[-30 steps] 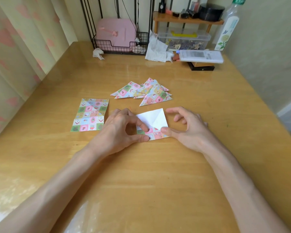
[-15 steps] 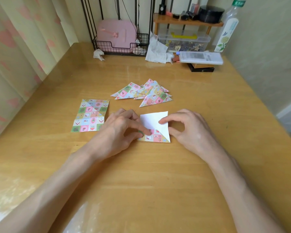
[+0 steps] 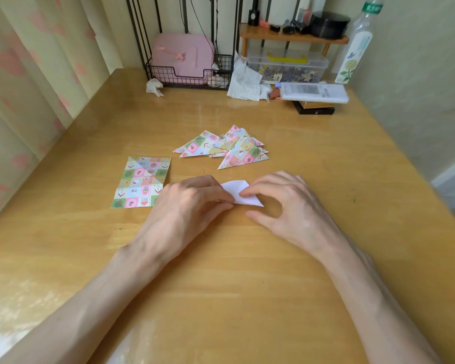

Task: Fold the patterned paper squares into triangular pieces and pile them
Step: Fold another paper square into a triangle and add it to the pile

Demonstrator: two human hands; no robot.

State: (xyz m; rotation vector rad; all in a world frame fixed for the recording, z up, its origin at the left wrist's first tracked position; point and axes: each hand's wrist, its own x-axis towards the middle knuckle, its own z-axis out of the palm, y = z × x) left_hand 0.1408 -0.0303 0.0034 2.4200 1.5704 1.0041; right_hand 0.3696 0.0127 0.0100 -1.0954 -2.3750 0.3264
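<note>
Left hand (image 3: 192, 203) pinches the left edge of the half-folded paper (image 3: 231, 189); right hand (image 3: 294, 203) arches over it, forefinger pressing down, thumb spread apart. Left of the paper lie flat squares (image 3: 142, 181); just beyond it, the triangle pile (image 3: 229, 148). Farther back a wire basket (image 3: 168, 74) holds a pink case (image 3: 181, 55).

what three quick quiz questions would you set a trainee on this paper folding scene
1. True or false: the pile of folded triangles lies beyond the paper being folded, farther from the person.
2. The flat patterned squares lie: A) left of the left hand; B) right of the right hand; C) on top of the pile.
3. Which face of the paper being folded shows, white or patterned?
Key: 1 true; 2 A; 3 white.
</note>
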